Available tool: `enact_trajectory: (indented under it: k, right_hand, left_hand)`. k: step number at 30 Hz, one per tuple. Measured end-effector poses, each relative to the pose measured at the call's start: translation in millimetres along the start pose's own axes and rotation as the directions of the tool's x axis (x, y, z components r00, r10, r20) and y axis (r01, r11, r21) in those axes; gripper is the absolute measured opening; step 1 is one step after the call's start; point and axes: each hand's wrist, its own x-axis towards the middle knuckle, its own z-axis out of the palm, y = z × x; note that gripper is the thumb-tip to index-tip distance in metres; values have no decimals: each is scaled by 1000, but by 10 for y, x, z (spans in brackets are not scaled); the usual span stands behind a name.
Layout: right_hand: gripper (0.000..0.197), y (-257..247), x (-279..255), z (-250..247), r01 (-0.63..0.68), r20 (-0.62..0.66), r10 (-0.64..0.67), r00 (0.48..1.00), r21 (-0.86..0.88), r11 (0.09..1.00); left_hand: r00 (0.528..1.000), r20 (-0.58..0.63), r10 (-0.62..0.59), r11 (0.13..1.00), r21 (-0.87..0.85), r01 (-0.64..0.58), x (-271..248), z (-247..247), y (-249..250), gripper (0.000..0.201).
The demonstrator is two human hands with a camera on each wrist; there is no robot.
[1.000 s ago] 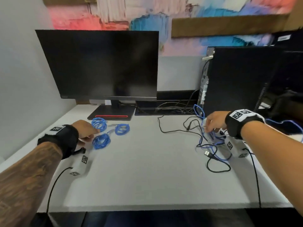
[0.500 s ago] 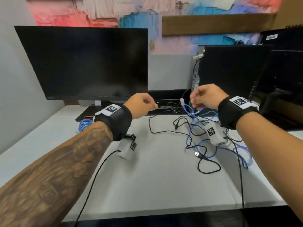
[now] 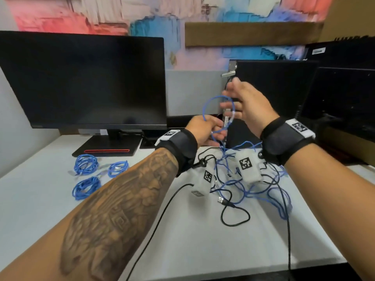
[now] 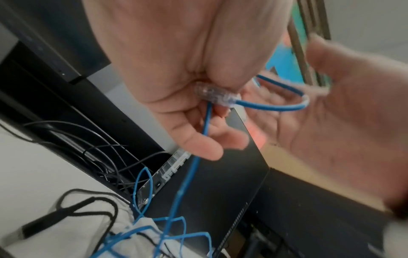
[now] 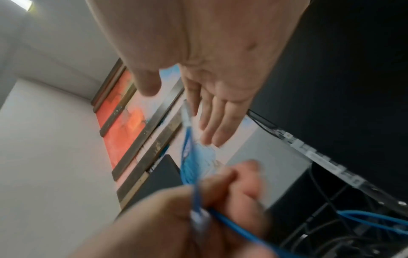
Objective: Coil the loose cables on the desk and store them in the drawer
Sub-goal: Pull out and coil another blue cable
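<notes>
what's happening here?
A person is coiling a blue cable above the desk. The left hand pinches its clear plug and the first loop; the right hand is open beside the loop, fingers straight. The rest of that cable trails down into a tangle of blue and black cables on the desk. Three coiled blue cables already lie near the monitor. No drawer is in view.

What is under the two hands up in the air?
A messy pile of loose blue cable and a black USB cable on the white desk. The wrist cameras cover part of the pile.
</notes>
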Motion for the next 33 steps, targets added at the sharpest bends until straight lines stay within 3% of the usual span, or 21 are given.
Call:
enact_trajectory:
  k: [2, 4, 6, 8, 11, 13, 15, 18, 20, 23, 25, 27, 31, 33]
  right_hand:
    - [33, 199, -37, -38, -74, -19, 73, 997, -87, 993]
    - [19, 459, -145, -55, -186, 171, 235, 957, -262, 947]
    - [33, 729, -265, -74, -170, 332, 368, 868, -497, 851]
    - [43, 950, -302, -116, -177, 325, 424, 845, -578, 796]
    - [13, 1125, -251, -220, -98, 311, 465, 829, -738, 668]
    - [23, 1129, -196, -266, -33, 310, 469, 827, -806, 591]
    - [28, 1058, -132, -274, -10, 273, 397, 877, -814, 581]
    - [36, 839, -70, -249, 71, 201, 165, 966, -815, 576]
    - [35, 668, -68, -195, 141, 221, 70, 973, -805, 576]
    - [21, 466, -116, -91, 228, 252, -34, 967, -802, 552]
    - [21, 397, -134, -60, 294, 283, -101, 954, -816, 498]
    - [16, 399, -116, -76, 314, 292, -120, 949, -828, 464]
    - [4, 482, -122, -93, 328, 286, -166, 944, -749, 576]
    - [11, 534, -143, -93, 319, 284, -158, 946, -709, 629]
  left_hand:
    - [997, -72, 4, 983, -181, -17, 73, -87, 51, 21]
    - [990, -139, 10, 959, -278, -49, 121, -171, 117, 18]
    - [981, -191, 18, 947, -312, -78, 160, -239, 202, 17]
    - [973, -225, 41, 935, -336, -117, 175, -308, 327, 16]
    - [956, -275, 102, 933, -306, -187, 173, -458, 535, 18]
    - [950, -281, 139, 958, -204, -201, 135, -555, 645, 21]
    - [945, -266, 190, 977, -47, -210, 101, -611, 683, 22]
    - [952, -152, 264, 939, 266, -218, 79, -577, 580, 19]
    - [967, -41, 251, 873, 441, -208, 57, -473, 449, 14]
    - [989, 103, 110, 796, 587, -150, 23, -267, 244, 33]
    - [991, 136, 19, 806, 584, -96, -3, -167, 127, 38]
    - [990, 137, 21, 879, 470, -83, -30, -100, 32, 35]
    - [984, 62, 166, 913, 367, -178, -59, 13, -52, 22]
    - [976, -24, 217, 930, 308, -199, -21, 43, -47, 24]
